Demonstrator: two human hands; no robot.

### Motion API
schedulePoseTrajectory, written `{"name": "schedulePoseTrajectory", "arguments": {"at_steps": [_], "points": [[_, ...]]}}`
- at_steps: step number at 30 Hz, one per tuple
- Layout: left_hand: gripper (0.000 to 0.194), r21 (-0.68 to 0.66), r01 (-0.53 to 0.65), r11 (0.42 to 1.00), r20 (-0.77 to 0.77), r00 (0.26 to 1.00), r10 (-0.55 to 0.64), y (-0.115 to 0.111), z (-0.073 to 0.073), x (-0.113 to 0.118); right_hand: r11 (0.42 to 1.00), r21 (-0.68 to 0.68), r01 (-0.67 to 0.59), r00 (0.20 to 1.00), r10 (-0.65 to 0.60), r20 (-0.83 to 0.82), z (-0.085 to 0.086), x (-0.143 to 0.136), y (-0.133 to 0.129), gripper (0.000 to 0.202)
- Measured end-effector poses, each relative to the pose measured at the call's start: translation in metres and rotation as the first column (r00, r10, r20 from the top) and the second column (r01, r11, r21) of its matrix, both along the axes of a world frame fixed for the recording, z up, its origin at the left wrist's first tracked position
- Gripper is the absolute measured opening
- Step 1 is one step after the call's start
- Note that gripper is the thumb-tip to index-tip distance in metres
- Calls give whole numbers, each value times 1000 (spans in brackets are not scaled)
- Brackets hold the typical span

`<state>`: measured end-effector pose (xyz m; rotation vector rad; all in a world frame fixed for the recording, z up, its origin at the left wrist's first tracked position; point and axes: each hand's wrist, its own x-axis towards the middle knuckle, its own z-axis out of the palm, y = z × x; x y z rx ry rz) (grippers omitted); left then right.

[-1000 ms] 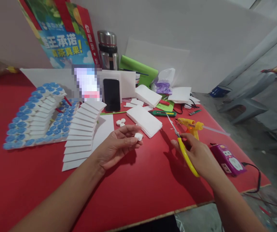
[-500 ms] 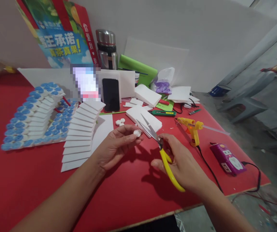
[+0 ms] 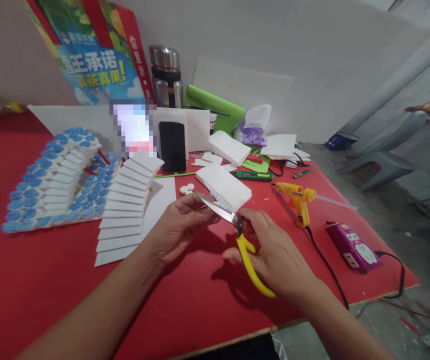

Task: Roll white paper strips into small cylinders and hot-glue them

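My right hand is closed around yellow-handled scissors, with the blades pointing left across the fingertips of my left hand. Those left fingers are pinched together on a small white paper roll, now mostly hidden behind the blades and fingers. Just beyond my left hand lie several small white rolls on the red table. A stack of white paper rests behind the scissors.
A stair-like model with blue paper rolls and white steps fills the left side. A black phone leans at the back. Rightward are a green cutter knife, a yellow glue gun and a purple power box.
My right hand has moved left with the scissors, bringing the blades from beside the white paper roll to over my left fingertips. The blades are closer together. My left hand has barely moved.
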<state>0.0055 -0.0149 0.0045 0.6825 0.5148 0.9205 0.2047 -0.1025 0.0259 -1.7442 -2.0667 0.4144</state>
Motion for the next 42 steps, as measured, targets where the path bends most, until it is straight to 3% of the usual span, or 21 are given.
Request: {"name": "schedulePoseTrajectory", "arguments": {"at_steps": [10, 16, 23, 25, 28, 34, 37, 42], "points": [[23, -13, 1, 1000, -40, 999, -2, 0, 1, -1, 996, 93, -9, 999, 5, 43, -4, -1, 0, 54], [21, -118, -4, 993, -5, 1000, 4, 1, 0, -1, 987, 163, -3, 999, -3, 38, -11, -1, -4, 58], [25, -217, 17, 976, 58, 998, -5, 3, 5, -3, 990, 19, 142, 974, -136, -182, -6, 7, -5, 46], [19, -224, 37, 974, 76, 997, -21, 3, 5, -4, 988, -36, 151, 961, -155, -230, -4, 11, -4, 47], [5, -212, 62, 975, 98, 994, -42, 3, 4, -3, 993, -40, 109, 966, -115, -233, -2, 16, -2, 56], [7, -242, 56, 969, 80, 996, -38, 2, 6, -2, 998, 29, -52, 992, 55, -114, -2, 13, 3, 59], [6, -230, 50, 972, 73, 997, -34, 1, 4, -1, 998, 32, -59, 996, 61, -69, -4, 8, 6, 69], [6, -179, 67, 982, 66, 996, -56, 0, 1, -1, 995, 59, -76, 997, 77, -27, -6, 4, 8, 68]]}}
